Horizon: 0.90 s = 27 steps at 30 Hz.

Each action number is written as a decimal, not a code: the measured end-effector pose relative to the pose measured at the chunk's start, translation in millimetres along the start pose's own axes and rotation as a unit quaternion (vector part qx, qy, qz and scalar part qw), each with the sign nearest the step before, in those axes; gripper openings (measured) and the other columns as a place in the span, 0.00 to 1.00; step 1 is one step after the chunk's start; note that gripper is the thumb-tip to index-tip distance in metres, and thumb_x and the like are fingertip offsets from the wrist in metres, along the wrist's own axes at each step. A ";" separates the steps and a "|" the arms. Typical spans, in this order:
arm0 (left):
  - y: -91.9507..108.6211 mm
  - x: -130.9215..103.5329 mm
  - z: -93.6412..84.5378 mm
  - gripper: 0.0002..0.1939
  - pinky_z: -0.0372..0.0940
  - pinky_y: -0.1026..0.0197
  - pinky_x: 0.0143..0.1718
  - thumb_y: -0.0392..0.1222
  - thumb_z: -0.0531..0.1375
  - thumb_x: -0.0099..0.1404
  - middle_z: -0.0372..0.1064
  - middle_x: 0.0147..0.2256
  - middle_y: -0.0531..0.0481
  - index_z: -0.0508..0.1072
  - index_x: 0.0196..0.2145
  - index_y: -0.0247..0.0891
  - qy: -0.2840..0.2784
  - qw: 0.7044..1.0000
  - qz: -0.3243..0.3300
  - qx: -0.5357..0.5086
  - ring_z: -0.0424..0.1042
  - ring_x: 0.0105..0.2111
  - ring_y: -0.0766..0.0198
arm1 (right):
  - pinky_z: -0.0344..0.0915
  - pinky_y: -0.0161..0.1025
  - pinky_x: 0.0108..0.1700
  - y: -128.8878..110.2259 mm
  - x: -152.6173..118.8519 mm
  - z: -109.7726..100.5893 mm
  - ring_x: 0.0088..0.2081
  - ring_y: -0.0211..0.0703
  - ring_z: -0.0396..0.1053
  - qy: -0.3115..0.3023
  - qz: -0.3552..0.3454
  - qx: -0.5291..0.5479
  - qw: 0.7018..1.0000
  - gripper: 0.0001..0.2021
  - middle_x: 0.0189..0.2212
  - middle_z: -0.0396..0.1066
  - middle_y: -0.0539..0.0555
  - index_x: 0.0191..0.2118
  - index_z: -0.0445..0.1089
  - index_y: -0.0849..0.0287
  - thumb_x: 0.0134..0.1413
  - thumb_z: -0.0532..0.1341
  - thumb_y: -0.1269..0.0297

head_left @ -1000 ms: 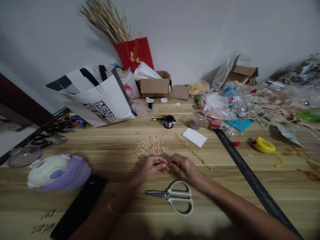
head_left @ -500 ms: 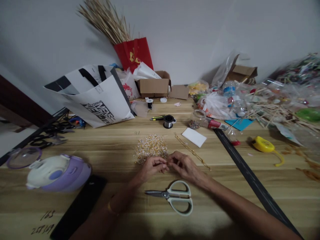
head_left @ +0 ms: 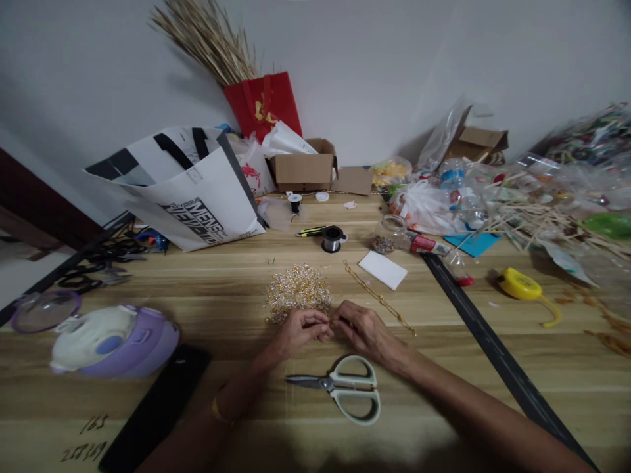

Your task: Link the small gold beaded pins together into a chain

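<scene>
Bead pile [head_left: 297, 289]: gold and clear, heaped on the table [head_left: 221, 276], just beyond the left hand.
Left hand [head_left: 302, 330]: fingers curled, nearly closed; contents, if any, cannot be told.
Right hand [head_left: 362, 330]: fingertips drawn together beside the left; grip contents indiscernible.
Gold chain [head_left: 382, 300]: right of pile, near white card [head_left: 383, 270].
Scissors [head_left: 327, 383]: nearer the wearer, blades leftward.

The wood surface [head_left: 444, 318] looked smooth, and the little heap [head_left: 298, 289] was bumpy and glittery. The scissors [head_left: 327, 383] were part dark metal, part smooth plastic. The box [head_left: 303, 172] was dull brown card, and the tape measure [head_left: 520, 284] was smooth yellow plastic
</scene>
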<state>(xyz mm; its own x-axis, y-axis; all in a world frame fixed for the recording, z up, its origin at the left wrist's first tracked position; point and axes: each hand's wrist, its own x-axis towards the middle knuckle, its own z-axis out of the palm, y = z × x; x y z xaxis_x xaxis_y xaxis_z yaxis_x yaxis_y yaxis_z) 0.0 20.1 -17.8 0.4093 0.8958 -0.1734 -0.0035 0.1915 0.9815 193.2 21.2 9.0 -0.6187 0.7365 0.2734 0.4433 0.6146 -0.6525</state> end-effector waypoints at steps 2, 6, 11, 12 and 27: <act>-0.3 0.4 0.0 0.22 0.65 0.63 0.29 0.53 0.67 0.47 0.75 0.27 0.45 0.71 0.31 0.31 0.005 1.000 0.002 -0.009 0.70 0.23 0.67 | 0.60 0.34 0.34 0.9 0.0 0.4 0.31 0.39 0.65 0.006 0.003 0.005 1.000 0.10 0.29 0.66 0.54 0.34 0.66 0.60 0.63 0.50 0.67; -0.1 0.6 -0.1 0.20 0.65 0.63 0.29 0.52 0.67 0.48 0.75 0.27 0.45 0.71 0.29 0.31 0.005 1.000 0.008 -0.005 0.70 0.23 0.67 | 0.60 0.34 0.33 2.6 0.7 0.5 0.31 0.39 0.65 0.008 0.015 0.013 1.000 0.08 0.29 0.67 0.54 0.33 0.65 0.60 0.62 0.51 0.67; 1.1 0.5 -0.6 0.18 0.63 0.64 0.29 0.51 0.66 0.49 0.72 0.25 0.48 0.72 0.28 0.31 0.013 0.999 0.027 0.032 0.68 0.24 0.67 | 0.58 0.33 0.32 4.1 1.9 0.4 0.30 0.38 0.64 0.018 0.023 0.033 0.999 0.08 0.28 0.66 0.52 0.32 0.65 0.61 0.61 0.52 0.68; 1.5 0.6 -0.9 0.17 0.62 0.65 0.28 0.50 0.66 0.50 0.71 0.23 0.49 0.72 0.28 0.31 0.016 0.998 0.034 0.046 0.68 0.24 0.68 | 0.58 0.33 0.32 4.3 1.9 0.3 0.30 0.38 0.64 0.021 0.026 0.036 0.999 0.08 0.28 0.66 0.52 0.32 0.65 0.61 0.61 0.52 0.68; -0.6 2.3 -6.3 0.11 0.62 0.66 0.28 0.45 0.63 0.54 0.73 0.25 0.48 0.76 0.29 0.32 0.040 0.986 0.082 0.137 0.68 0.26 0.66 | 0.56 0.30 0.26 10.1 2.2 8.7 0.25 0.34 0.62 0.010 0.120 0.206 0.971 0.09 0.23 0.64 0.48 0.33 0.63 0.61 0.60 0.53 0.61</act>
<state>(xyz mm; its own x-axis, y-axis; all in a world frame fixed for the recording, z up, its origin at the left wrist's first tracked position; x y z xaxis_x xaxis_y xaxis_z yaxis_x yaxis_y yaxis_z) -4.8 24.6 -19.3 0.3512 0.9363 -0.0056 0.1872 -0.0644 0.9802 190.7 26.6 -3.0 -0.5158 0.8520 0.0894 0.2728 0.2623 -0.9256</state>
